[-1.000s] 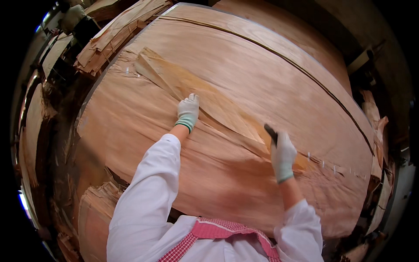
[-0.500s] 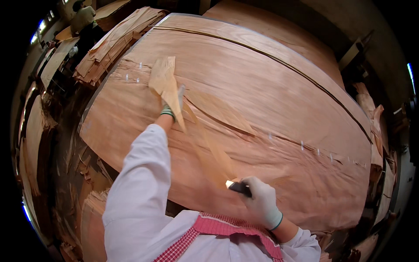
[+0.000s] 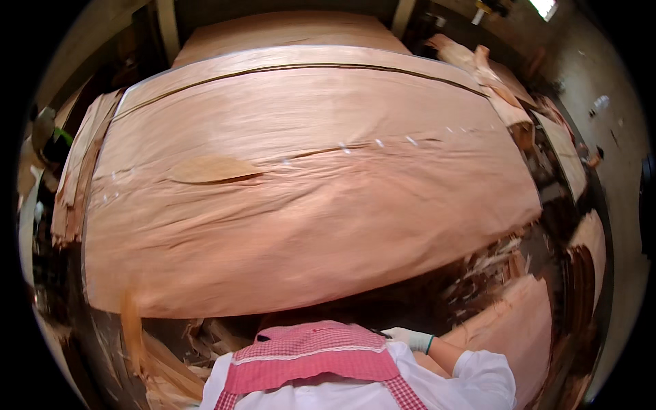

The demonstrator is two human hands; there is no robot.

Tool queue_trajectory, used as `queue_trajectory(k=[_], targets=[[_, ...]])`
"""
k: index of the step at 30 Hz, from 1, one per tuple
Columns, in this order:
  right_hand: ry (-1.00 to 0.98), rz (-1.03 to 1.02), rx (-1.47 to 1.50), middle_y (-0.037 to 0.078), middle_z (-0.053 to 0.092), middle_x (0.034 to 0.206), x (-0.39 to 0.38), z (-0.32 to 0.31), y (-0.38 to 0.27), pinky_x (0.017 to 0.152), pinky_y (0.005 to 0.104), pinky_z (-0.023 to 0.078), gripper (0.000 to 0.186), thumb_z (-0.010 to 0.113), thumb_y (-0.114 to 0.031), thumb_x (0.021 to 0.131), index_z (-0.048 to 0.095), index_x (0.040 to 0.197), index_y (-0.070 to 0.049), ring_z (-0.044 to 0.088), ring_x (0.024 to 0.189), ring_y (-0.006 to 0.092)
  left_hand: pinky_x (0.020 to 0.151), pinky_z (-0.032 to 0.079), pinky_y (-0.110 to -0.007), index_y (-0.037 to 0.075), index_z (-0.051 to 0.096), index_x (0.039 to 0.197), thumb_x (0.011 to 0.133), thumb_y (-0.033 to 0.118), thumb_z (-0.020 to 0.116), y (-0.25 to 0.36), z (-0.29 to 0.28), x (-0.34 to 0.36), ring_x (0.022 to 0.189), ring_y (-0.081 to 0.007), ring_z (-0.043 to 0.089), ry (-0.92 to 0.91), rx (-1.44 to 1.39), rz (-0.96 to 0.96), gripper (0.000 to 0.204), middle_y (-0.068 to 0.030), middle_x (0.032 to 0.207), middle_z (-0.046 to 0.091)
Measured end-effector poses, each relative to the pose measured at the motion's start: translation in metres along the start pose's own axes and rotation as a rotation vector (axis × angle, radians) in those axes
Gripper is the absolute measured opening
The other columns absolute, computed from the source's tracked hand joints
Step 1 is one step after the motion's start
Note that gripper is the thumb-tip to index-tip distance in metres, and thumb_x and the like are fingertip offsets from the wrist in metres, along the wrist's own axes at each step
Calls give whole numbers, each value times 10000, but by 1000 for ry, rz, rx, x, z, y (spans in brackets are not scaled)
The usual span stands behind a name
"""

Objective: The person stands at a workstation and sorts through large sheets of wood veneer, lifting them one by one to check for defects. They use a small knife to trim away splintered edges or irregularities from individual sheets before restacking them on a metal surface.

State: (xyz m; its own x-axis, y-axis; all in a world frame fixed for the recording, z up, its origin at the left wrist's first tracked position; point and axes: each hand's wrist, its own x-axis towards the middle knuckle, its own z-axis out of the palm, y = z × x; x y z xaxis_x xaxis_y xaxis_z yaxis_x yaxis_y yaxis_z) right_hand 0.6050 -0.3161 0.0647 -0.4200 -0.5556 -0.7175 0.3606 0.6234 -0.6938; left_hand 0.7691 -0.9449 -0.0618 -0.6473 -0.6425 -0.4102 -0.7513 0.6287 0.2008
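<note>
A large sheet of reddish wood veneer [image 3: 321, 225] spreads before me, creased along a line across its middle. On that line lies a paler, leaf-shaped veneer piece [image 3: 215, 169], with several short whitish tape bits [image 3: 344, 147] to its right and left. My right hand [image 3: 408, 338], in a white glove, is low beside my pink checked apron. Its fingers are closed on a black-handled knife, of which only a dark bit shows. A thin tan veneer strip [image 3: 131, 328], smeared by motion, hangs beyond the sheet's near left corner. My left hand is out of view.
Stacked veneer [image 3: 89, 157] stands along the left edge, and rolled veneer pieces [image 3: 502, 89] lie at the far right. Torn scraps [image 3: 212, 338] fill the gap below the near edge. Another veneer stack [image 3: 506, 335] stands at the lower right.
The view has swung right. My left hand, which held a pale veneer strip over the sheet, has left the view. My right hand has drawn back from the sheet to my apron.
</note>
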Motion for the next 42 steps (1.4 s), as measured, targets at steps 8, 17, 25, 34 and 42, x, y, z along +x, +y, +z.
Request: queue_trajectory(k=[8,17,25,34,42], targets=[[-189,233,162,-29,572,706,-80,-29,-73,554,233,409,285,646,-330,912,666,905,-46,493,615,67,784,501,-413,63,607,1046,851,192,561,31,20,-79,912,-317,612,-769,395,322,238,-178,1004,618],[600,-510,303,-28,545,682,-25,-46,-232,522,206,372,187,645,-217,917,611,872,-39,469,577,37,723,491,-320,-3,633,971,958,250,539,300,-174,-84,821,-171,624,-536,-541,776,270,-127,860,650],[639,-526,124,-28,551,655,116,41,-327,496,205,362,181,644,-184,915,631,909,-3,435,555,27,840,501,-275,26,545,1193,963,166,572,359,-185,-2,923,-113,600,-792,-1505,634,270,-35,1008,627],[437,-390,135,48,654,734,327,149,-406,531,256,445,162,654,-113,863,628,971,5,549,593,87,671,485,-221,32,601,1003,946,62,561,195,-173,209,753,-80,570,-53,-1417,355,76,-22,883,619],[365,-327,295,53,619,651,495,203,-482,503,289,430,160,619,-160,893,620,828,-13,550,542,111,924,431,-425,117,636,933,787,132,673,161,-244,394,1048,-327,554,593,-506,652,151,-93,1087,648]])
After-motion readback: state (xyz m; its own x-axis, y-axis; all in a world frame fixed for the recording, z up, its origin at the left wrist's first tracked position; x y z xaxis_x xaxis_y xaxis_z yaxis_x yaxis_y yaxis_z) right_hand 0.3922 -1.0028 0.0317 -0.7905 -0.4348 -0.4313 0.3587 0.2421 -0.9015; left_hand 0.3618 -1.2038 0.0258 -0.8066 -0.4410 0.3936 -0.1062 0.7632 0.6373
